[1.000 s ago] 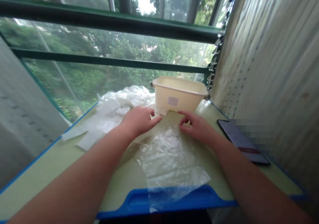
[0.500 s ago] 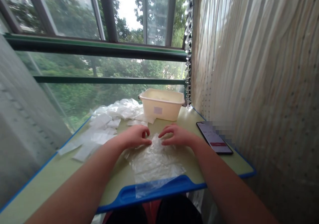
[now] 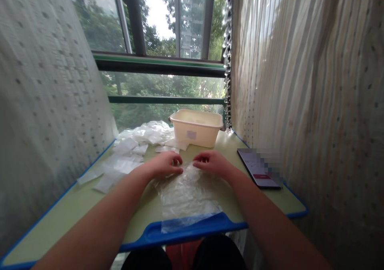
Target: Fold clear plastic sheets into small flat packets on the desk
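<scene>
A crinkled clear plastic bag (image 3: 189, 198) lies flat before me, its near end over the table's blue front edge. At its far end, my left hand (image 3: 166, 164) rests with fingers curled and a gap between thumb and fingers; the thumb tip touches the film. My right hand (image 3: 213, 163) is at the same end, fingertips and thumb brought together on the film. The hands are a short way apart. Exactly how much film lies between the right fingertips is hard to see.
A cream plastic tub (image 3: 196, 128) with a small label stands at the back. Left of it are a heap of clear bags (image 3: 150, 132) and several white packets (image 3: 120, 164). A phone (image 3: 261, 176) lies at the right. Curtains (image 3: 51, 82) hang on both sides.
My right fingers have closed from a spread pose onto the bag's far end. The left hand has barely moved. The left curtain has swung inward across the window.
</scene>
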`<action>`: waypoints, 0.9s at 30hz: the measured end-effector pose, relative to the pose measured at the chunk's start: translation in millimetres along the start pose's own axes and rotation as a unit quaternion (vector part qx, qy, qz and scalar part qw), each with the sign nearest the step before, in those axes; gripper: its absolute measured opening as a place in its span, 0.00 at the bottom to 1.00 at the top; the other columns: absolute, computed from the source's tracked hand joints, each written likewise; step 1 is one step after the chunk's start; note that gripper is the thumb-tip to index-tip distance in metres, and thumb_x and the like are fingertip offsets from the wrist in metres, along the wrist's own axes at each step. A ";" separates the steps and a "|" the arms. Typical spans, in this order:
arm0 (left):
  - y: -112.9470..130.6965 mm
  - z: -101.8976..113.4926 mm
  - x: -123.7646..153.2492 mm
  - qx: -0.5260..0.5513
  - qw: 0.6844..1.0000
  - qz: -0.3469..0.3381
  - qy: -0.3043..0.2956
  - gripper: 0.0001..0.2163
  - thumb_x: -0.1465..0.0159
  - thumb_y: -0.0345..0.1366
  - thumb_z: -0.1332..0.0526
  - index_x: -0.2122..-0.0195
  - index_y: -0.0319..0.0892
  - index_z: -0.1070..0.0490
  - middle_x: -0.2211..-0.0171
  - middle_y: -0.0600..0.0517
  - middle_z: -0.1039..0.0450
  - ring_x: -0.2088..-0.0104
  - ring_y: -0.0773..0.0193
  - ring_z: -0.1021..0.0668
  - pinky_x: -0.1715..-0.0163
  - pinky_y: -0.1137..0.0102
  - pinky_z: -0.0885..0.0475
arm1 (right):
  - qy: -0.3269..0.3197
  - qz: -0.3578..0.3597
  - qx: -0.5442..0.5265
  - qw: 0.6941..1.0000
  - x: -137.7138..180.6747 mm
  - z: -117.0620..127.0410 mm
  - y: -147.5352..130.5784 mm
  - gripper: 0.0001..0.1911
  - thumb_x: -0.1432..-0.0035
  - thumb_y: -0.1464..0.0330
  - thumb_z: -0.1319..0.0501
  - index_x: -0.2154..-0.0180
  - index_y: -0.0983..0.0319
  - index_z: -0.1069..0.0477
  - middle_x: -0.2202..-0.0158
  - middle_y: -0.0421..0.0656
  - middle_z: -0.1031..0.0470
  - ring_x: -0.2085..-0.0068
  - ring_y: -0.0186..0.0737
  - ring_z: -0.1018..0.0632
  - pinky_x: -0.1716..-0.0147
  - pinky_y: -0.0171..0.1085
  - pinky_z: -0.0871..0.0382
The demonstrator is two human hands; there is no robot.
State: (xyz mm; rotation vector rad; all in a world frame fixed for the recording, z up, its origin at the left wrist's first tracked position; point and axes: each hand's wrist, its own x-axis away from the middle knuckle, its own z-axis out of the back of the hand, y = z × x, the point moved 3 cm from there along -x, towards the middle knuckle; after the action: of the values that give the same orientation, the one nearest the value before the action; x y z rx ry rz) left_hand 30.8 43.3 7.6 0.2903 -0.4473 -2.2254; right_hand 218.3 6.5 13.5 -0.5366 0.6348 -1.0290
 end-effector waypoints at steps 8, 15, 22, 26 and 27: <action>-0.9 2.0 -1.4 -0.007 1.000 0.010 0.017 0.16 0.46 0.49 0.43 0.65 0.43 0.28 0.68 0.51 0.28 0.71 0.64 0.28 0.72 0.72 0.35 | 0.084 -0.100 0.109 0.985 -1.5 25.6 18.7 0.19 0.42 0.60 0.52 0.63 0.63 0.27 0.65 0.44 0.25 0.65 0.36 0.27 0.67 0.32 0.37; 48.5 -4.7 9.6 -0.029 0.988 -0.142 0.055 0.18 0.46 0.47 0.40 0.55 0.48 0.29 0.50 0.48 0.34 0.51 0.55 0.33 0.51 0.65 0.39 | 0.033 -0.184 0.159 0.969 7.6 29.8 44.2 0.18 0.59 0.59 0.37 0.67 0.64 0.26 0.71 0.46 0.26 0.72 0.40 0.27 0.74 0.35 0.39; 46.6 -13.6 5.3 -0.031 0.990 -0.135 -0.017 0.14 0.46 0.44 0.40 0.59 0.49 0.26 0.52 0.50 0.31 0.55 0.56 0.29 0.53 0.66 0.38 | 0.000 -0.161 0.107 0.981 7.1 27.7 33.2 0.12 0.58 0.66 0.36 0.67 0.63 0.27 0.74 0.41 0.29 0.74 0.34 0.30 0.77 0.31 0.40; 35.3 -8.3 2.2 -0.034 0.994 -0.105 0.002 0.14 0.46 0.45 0.40 0.60 0.48 0.26 0.53 0.50 0.30 0.56 0.56 0.28 0.55 0.67 0.37 | 0.033 -0.122 -0.031 0.991 3.6 24.9 18.7 0.15 0.53 0.63 0.39 0.63 0.64 0.30 0.74 0.40 0.30 0.76 0.31 0.31 0.79 0.30 0.39; 33.6 -6.8 1.7 -0.037 0.994 -0.100 0.007 0.14 0.46 0.45 0.40 0.60 0.47 0.26 0.54 0.50 0.29 0.56 0.56 0.28 0.55 0.67 0.37 | 0.032 -0.108 -0.095 0.989 3.4 22.8 14.2 0.16 0.53 0.63 0.39 0.62 0.65 0.31 0.74 0.40 0.31 0.76 0.30 0.31 0.79 0.30 0.39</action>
State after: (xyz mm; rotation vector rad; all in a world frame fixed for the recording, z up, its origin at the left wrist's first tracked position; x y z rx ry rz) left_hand 55.4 20.5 15.1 0.3228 -0.3404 -2.4266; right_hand 244.2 11.9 19.1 -0.7533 0.7487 -1.1999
